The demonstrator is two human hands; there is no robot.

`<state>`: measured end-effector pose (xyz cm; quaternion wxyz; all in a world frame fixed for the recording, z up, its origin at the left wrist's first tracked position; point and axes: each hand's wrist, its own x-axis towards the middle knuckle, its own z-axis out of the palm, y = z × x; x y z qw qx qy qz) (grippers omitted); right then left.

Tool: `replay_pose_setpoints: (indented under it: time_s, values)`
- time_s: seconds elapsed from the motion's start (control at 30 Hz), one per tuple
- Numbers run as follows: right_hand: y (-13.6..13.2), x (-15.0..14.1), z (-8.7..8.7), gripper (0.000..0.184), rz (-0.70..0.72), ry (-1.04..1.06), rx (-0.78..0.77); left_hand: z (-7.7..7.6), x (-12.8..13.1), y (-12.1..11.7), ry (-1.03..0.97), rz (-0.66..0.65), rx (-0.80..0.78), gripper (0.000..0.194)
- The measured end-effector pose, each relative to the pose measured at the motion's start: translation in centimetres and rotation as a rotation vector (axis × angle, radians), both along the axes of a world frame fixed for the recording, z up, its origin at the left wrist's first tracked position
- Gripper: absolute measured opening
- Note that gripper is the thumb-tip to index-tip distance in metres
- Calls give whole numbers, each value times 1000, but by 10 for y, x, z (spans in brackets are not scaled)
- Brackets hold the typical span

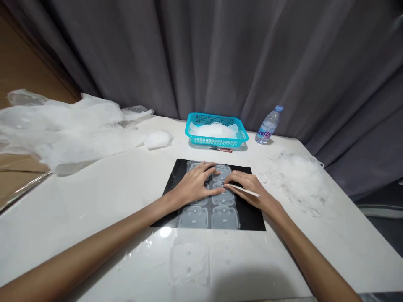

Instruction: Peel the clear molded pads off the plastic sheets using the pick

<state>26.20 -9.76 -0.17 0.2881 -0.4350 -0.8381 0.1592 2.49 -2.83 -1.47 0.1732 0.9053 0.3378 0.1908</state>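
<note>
Clear plastic pieces (193,217) with rounded corners lie in two columns on a black mat (252,218). My left hand (198,182) rests over them with its fingers spread, pressing on the plastic. My right hand (247,184) is closed around a slim white stick-like tool (244,190), its tip down among the pieces of the right column. The exact kind of tool cannot be made out. Beyond the mat, a small red-handled cutter or snips (223,149) lies in front of the basket.
A turquoise basket (217,142) holding white translucent pieces stands at the back, with a water bottle (268,126) to its right. Clear scraps (304,180) are heaped at the right. Plastic sheeting (69,130) piles up at the left beside a small white stack (158,139).
</note>
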Motion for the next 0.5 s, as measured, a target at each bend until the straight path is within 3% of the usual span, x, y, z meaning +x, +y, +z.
replay_pose_setpoints:
  time_s: [0.23,0.37,0.5]
  values:
    - [2,-1,-8,17,11,-72,91,-1,0,-1,-8,0,-27,68]
    - [2,-3,-11,25,24,-155,123,-4,0,2,16,-24,9,74]
    - [27,0,-10,25,-21,-55,201,-4,0,5,51,-36,-19,88]
